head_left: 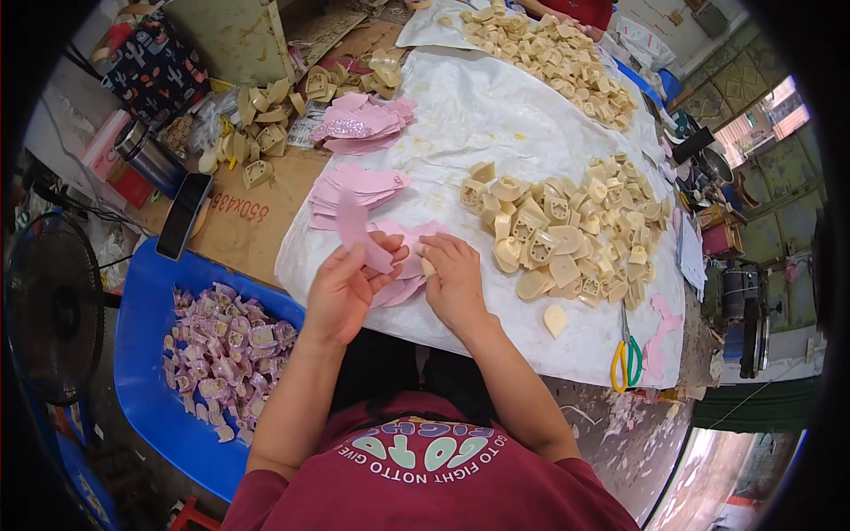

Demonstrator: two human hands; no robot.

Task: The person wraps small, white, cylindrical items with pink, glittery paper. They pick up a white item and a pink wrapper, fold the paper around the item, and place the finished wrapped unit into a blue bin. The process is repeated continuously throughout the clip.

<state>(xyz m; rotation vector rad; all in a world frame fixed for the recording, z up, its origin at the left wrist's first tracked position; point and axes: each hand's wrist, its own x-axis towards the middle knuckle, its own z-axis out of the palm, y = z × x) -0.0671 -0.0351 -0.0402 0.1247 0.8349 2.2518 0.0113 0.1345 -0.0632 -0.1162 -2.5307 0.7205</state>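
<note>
My left hand [341,294] holds a curved pink strip [352,223] between thumb and fingers, its long end rising above the hand. Close beside it, my right hand [457,281] is closed on a small beige moulded piece [428,266], mostly covered by the fingers; it resembles a shoe heel. Under and behind both hands lie stacked pink strips [409,288] on the white cloth [425,115]. Farther up on the left are another fanned pink stack [335,196] and a pile of glittery pink strips [363,119]. A large heap of beige moulded pieces [567,234] spreads to the right.
At lower left, a blue tub [146,354] holds many pink-covered pieces [226,354]. Scissors [627,350] with yellow and green handles lie at the right edge. A phone [184,215], a steel tumbler [149,157] and a fan [62,305] stand left. Another person [580,11] is at the far side.
</note>
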